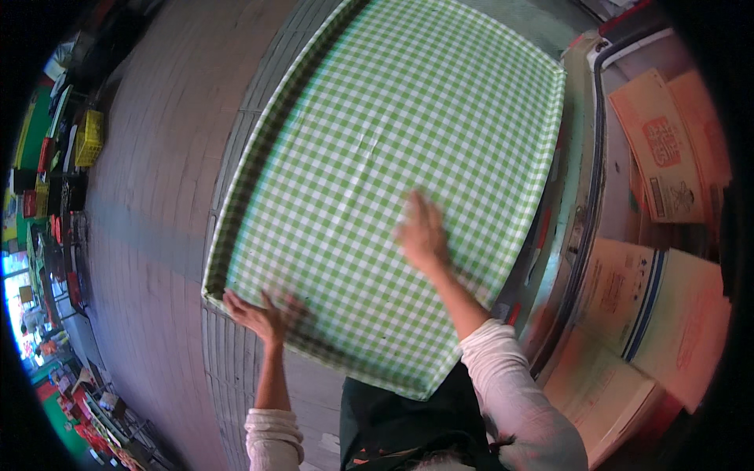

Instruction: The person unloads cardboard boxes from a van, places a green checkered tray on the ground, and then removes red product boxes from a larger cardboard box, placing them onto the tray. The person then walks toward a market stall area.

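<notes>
A large shallow tray (424,110) lined with green and white checked cloth, its sides raised, fills the centre of the head view above my dark apron. My left hand (263,318) grips the rim at its lower left corner, partly blurred. My right hand (420,231) is over the middle-right of the checked surface, fingers extended and blurred by motion, holding nothing; whether it touches the cloth is unclear. A few small creases and dark specks mark the lining.
At the right, cardboard boxes (652,149) lie behind a dark rubber-edged frame (585,235). A pale brown floor (149,220) runs along the left, bordered by shelves of mixed goods and a yellow crate (89,137). A ribbed strip (220,361) lies beside the tray.
</notes>
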`<state>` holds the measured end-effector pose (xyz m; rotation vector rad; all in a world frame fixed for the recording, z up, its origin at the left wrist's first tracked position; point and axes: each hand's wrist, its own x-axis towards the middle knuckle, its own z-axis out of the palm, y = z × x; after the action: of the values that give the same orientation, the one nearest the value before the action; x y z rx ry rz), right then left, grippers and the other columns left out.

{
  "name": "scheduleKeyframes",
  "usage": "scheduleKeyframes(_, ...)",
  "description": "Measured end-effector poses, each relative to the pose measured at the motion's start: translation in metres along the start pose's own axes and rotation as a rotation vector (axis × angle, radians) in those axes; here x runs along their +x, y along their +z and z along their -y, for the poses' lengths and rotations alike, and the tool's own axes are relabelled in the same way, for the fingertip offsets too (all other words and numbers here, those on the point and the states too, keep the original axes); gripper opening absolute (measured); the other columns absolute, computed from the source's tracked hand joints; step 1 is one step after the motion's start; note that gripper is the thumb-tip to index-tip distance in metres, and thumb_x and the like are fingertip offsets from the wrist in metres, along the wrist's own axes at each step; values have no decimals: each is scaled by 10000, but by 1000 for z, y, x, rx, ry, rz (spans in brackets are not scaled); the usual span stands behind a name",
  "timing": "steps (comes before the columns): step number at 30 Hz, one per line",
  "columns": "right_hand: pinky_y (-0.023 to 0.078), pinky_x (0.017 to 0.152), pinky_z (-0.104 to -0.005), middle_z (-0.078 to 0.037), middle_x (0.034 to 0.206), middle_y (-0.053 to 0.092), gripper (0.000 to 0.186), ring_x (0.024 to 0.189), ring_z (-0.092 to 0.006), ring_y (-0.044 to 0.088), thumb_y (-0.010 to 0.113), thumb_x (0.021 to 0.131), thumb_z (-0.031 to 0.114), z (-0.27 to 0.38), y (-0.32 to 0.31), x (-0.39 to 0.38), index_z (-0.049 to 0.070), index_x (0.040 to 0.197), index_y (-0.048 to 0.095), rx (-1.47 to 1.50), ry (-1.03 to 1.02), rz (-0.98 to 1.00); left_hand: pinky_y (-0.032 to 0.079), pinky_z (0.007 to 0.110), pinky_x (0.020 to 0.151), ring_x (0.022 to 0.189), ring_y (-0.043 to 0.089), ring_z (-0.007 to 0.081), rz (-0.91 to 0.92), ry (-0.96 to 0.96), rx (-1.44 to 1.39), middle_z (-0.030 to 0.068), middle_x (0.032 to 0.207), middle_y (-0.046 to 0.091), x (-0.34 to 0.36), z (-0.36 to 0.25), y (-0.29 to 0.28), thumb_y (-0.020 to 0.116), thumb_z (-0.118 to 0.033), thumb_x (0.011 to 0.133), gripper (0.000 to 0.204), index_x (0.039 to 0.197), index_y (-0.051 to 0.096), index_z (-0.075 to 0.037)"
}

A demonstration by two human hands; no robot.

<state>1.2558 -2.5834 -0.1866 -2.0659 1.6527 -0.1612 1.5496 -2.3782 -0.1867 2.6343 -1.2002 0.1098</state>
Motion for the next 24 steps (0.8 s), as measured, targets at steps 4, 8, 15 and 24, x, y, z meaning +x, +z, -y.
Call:
scheduleKeyframes(4, 261, 1017, -428, -121, 1351, 341, 666, 1231, -306, 332, 650, 731, 222, 20, 9, -30, 171, 1314, 333, 387, -972, 373, 231, 465, 999, 1226, 232, 415, 209, 7, -289, 288, 1322, 203, -78, -145, -9, 600, -32, 746, 749, 1342, 148, 23)
scheduleKeyframes(8, 142, 1033, -529, -203, 1368, 269, 729, 1261, -412, 221, 594, 785, 230, -73, -60, 59, 55, 1358, 179, -44, -72, 14, 248, 486, 996, 1227, 224, 445, 384, -85, -423, 288, 1297, 238, -147, -250, -20, 639, -62, 712, 728, 1304, 223, 26)
scheduleKeyframes(15, 203, 1036, -455, -254, 1328, 297, 606, 1253, -355, 275, 497, 849, 353, -187, -94, 197, -73, 1243, 323, -385, 59, -384, 172, 490, 1044, 1267, 202, 408, 508, 192, -319, 260, 1351, 229, -84, -356, 45, 580, -191, 763, 673, 1308, 259, 39)
scheduleKeyframes(24, 201, 1031, -448, -172, 1359, 309, 563, 1257, -312, 284, 561, 813, 226, -180, -148, 246, 35, 1293, 338, -217, -176, -89, 68, 479, 1067, 1315, 129, 338, 416, -4, -112, 219, 1397, 178, -48, -362, 73, 459, -322, 825, 629, 1336, 257, -15)
